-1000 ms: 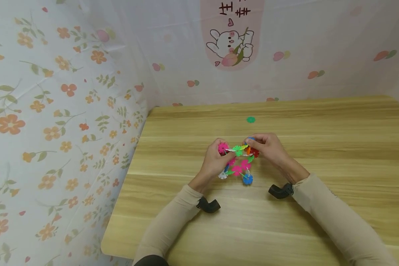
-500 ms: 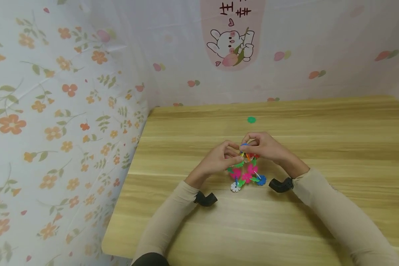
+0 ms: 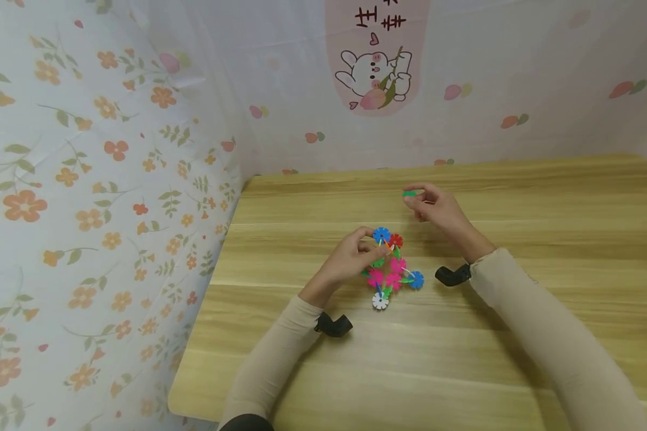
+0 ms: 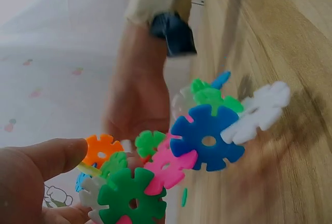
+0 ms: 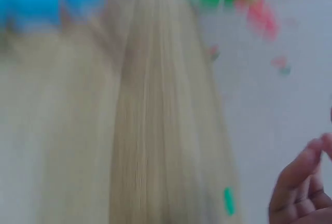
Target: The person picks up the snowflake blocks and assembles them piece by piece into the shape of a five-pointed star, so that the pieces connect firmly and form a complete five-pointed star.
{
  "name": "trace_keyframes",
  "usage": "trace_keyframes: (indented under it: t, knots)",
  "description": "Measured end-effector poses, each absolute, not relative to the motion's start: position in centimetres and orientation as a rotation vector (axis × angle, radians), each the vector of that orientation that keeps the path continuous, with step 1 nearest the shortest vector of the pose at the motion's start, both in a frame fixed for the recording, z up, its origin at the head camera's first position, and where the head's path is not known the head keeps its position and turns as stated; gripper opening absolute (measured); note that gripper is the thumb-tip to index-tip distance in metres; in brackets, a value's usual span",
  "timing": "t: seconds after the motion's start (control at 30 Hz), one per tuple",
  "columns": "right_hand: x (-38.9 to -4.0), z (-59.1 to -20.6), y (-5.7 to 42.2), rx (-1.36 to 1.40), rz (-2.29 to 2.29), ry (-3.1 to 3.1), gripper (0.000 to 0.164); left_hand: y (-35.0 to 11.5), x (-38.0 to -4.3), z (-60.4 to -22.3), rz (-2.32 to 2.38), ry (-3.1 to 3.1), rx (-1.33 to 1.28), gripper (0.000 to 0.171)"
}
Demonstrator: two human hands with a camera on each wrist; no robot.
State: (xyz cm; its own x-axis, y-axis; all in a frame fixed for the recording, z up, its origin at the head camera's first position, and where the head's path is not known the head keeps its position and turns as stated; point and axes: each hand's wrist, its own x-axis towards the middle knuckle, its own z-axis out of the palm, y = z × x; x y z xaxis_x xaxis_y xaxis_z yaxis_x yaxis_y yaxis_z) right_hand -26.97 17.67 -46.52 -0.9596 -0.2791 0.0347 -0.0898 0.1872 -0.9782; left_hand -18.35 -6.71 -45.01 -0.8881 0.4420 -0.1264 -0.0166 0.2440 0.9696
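Note:
My left hand (image 3: 346, 258) grips a built-up cluster of interlocking snowflake discs (image 3: 393, 281) above the table. Pink, green, blue, white, red and orange discs are slotted together at angles. In the left wrist view, the thumb presses near an orange disc (image 4: 102, 151), with a dark green disc (image 4: 132, 197) below. My right hand (image 3: 446, 216) is off the cluster, its bent fingers reaching to a loose green disc (image 3: 409, 193) on the far part of the table. In the right wrist view, a gap shows between that disc (image 5: 229, 201) and the fingers (image 5: 295, 180).
The wooden table (image 3: 544, 239) runs back to a hanging printed cloth (image 3: 280, 72). A flowered cloth (image 3: 86, 221) hangs along the left side. Black curved mounts sit at both wrists, the left mount (image 3: 334, 325) and the right mount (image 3: 453, 275).
My right hand has let go of the cluster's blue disc and moved away to the loose green disc. The cluster has turned and shifted slightly left in my left hand.

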Motion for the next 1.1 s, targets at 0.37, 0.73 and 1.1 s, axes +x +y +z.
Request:
trace_keyframes:
  t: [0.37,0.73,1.1]
  knots:
    - [-32.5,-49.6,18.5,-0.032,-1.848,2.231,0.060,-7.6,-18.3,-44.8,1.724,2.128,0.411,0.035]
    - [-34.0,-50.5,18.3,0.005,-1.579,2.421,0.057,-7.9,-18.3,-44.3,1.730,2.106,0.474,0.033]
    - [-34.0,-50.6,18.1,0.026,-1.452,2.544,0.040,-7.8,-18.5,-44.9,1.733,2.084,0.500,0.035]
